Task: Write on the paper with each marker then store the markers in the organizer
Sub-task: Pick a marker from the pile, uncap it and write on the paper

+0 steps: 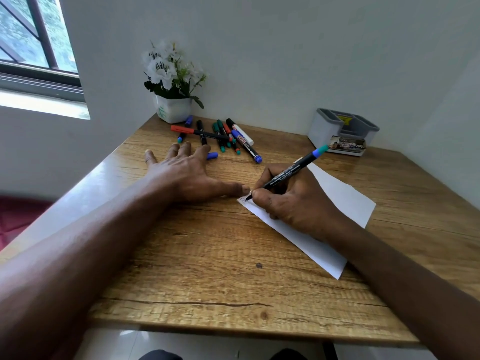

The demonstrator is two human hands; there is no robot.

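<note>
Now writing: right hand closed on the marker, tip on the paper's near-left corner.
Its long axis slants up toward the surface's far-right corner; left hand lies flat, open.

the right hand hides much of the paper; writing too small to read.

Soft daylight comes in from the window at the upper left, where the sill is washed out to white, and it leaves a pale glare along the left edge of the wooden table. The shadows are faint and the centre is quite sharp. The wide lens bends the walls outward, and the left forearm near the lower edge looks stretched and blurred.
</note>
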